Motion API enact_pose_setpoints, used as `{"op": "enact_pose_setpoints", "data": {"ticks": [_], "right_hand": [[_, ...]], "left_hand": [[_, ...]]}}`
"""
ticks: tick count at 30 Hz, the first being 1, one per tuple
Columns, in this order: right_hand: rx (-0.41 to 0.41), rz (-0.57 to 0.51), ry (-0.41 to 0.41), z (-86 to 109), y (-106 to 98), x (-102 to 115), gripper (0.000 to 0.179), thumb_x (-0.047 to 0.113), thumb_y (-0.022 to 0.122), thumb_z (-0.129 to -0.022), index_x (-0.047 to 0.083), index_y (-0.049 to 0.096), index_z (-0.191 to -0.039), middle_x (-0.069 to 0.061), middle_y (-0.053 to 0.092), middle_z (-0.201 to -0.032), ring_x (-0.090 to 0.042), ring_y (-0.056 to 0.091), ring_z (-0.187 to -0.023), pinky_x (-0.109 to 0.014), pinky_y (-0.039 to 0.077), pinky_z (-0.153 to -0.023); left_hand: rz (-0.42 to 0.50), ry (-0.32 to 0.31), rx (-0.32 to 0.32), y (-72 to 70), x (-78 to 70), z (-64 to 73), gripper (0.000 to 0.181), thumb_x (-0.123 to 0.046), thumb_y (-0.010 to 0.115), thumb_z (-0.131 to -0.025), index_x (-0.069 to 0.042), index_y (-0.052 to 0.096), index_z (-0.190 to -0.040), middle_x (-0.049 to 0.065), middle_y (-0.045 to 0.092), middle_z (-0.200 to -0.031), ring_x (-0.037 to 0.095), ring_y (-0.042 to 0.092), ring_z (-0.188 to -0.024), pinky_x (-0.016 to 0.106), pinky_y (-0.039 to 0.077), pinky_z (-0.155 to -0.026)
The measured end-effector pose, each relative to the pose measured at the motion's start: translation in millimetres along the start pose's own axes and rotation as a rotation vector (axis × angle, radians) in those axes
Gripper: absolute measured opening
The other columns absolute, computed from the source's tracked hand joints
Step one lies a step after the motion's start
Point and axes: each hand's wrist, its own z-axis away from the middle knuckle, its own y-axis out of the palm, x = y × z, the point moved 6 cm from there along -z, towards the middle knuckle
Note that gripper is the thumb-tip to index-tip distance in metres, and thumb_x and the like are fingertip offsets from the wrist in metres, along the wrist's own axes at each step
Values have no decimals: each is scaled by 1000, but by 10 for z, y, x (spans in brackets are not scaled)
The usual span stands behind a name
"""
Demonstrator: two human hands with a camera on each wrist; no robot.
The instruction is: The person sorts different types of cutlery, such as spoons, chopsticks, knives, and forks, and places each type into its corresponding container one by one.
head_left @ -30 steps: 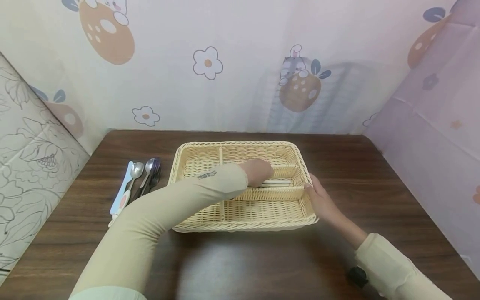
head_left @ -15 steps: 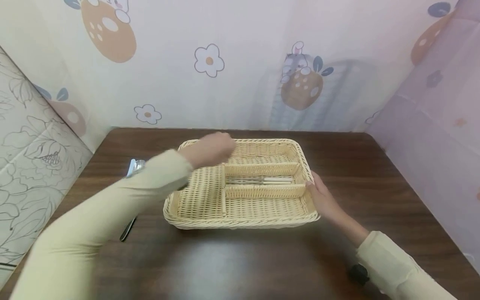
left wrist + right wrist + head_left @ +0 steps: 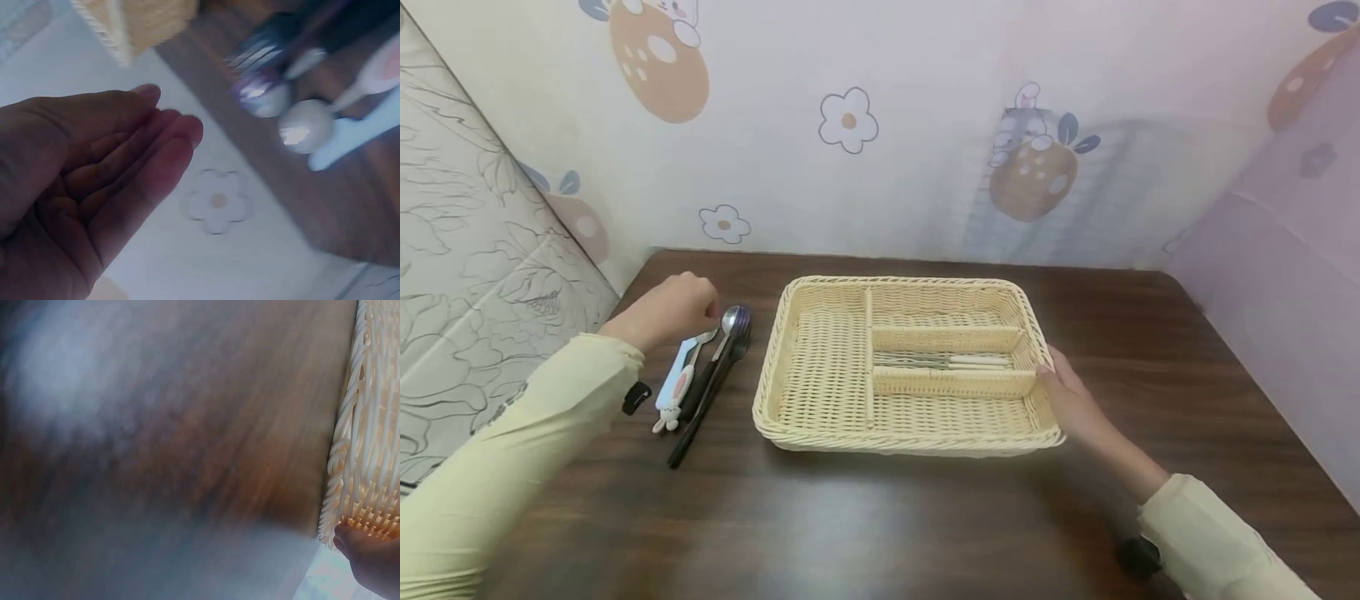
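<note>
Lowest in the head view, the right sleeve (image 3: 1217,537) and left sleeve (image 3: 505,475) are cut off by the frame edges, each with a dark object at the cuff, too unclear to name. At centre right, the right hand (image 3: 1071,396) grips the right end of the wicker basket (image 3: 910,446), thumb over the rim; its other fingers are mostly hidden by the wall. The right wrist view cuts this hand off at the lower right corner, and the surface (image 3: 850,517) there is a blur.

The basket fills the middle of the head frame, its nearest inside face hidden. Its narrow middle compartment holds thin sticks (image 3: 977,363) with white ends, partly covered by the divider; their number is hard to count.

Left of centre, cutlery lies overlapping: a dark fork (image 3: 707,402), a spoon with a rabbit-tipped handle (image 3: 682,387), a light blue flat piece (image 3: 672,377) and another spoon (image 3: 730,319). A purple-tinted piece beside them cannot be told clearly. The left hand (image 3: 672,310) hovers just beyond, fingers tucked from sight; the left wrist view shows them loosely extended, tips close together.

Farthest, a printed wall covering (image 3: 925,175) runs off the top.
</note>
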Motion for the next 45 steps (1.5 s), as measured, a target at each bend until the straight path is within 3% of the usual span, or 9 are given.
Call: {"op": "enact_pose_setpoints", "data": {"ticks": [4, 8, 11, 14, 19, 25, 31, 38, 45], "right_hand": [[9, -31, 20, 16, -8, -33, 55, 23, 20, -105, 4, -1, -151, -38, 44, -117, -26, 65, -74, -37, 55, -63], [9, -58, 25, 17, -7, -53, 54, 23, 20, -105, 4, -1, -151, -39, 45, -114, -26, 66, -71, -39, 55, -61], [7, -70, 24, 15, -4, -68, 54, 23, 21, -105, 4, -1, -151, -40, 45, -114, -26, 66, -71, -39, 55, -61], [8, -68, 28, 15, 2, -82, 55, 23, 21, -105, 4, -1, -151, -40, 46, -113, -27, 66, -70, -39, 55, -61], [9, -60, 27, 26, 16, -75, 55, 23, 21, -105, 5, -1, -151, -40, 46, -112, -31, 66, -72, -40, 55, -62], [11, -41, 15, 26, 2, -56, 55, 24, 20, -105, 4, -3, -151, -39, 44, -117, -30, 66, -74, -37, 55, -65], [12, -56, 7, 17, -2, -50, 55, 23, 20, -105, 3, -3, -151, -41, 40, -122, -30, 66, -77, -37, 56, -66], [18, -56, 2, 17, 9, -28, 55, 23, 20, -105, 3, -3, -151, -41, 35, -128, -30, 65, -81, -36, 55, -68], [6, -54, 19, 1, -15, -35, 55, 23, 20, -105, 4, -3, -151, -41, 40, -122, -27, 66, -76, -37, 55, -65]], "left_hand": [[41, -56, 44, 263, 174, -3, 31, -2, 64, -77, -12, 47, -53, -6, 36, -49, 9, 30, -45, 25, 28, -43], [86, -76, 98, 508, 229, -17, 36, -6, 68, -79, -13, 44, -53, -6, 36, -49, 8, 32, -44, 24, 31, -43], [93, -57, 89, 630, 226, -42, 39, -3, 68, -77, -14, 39, -53, -5, 35, -50, 9, 32, -45, 25, 32, -44], [69, -29, 33, 691, 220, -68, 33, -2, 69, -75, -11, 44, -55, -1, 45, -54, 13, 39, -49, 31, 39, -47], [15, -70, -2, 733, 242, -87, 17, -3, 71, -73, -2, 56, -64, 10, 60, -65, 22, 54, -57, 42, 48, -53], [-13, -122, 12, 728, 223, -105, 17, 0, 68, -70, -4, 53, -63, 11, 57, -65, 24, 51, -57, 43, 47, -51], [-54, -154, -31, 743, 198, -139, 13, -1, 68, -67, -3, 56, -62, 16, 60, -68, 31, 58, -61, 50, 50, -52], [-27, -275, -41, 771, 248, -129, 11, -6, 68, -65, 1, 59, -65, 24, 62, -77, 39, 61, -70, 52, 50, -52], [3, -286, -80, 703, 223, -105, 14, -6, 67, -66, 0, 54, -64, 21, 61, -71, 38, 60, -65, 51, 50, -51]]}}
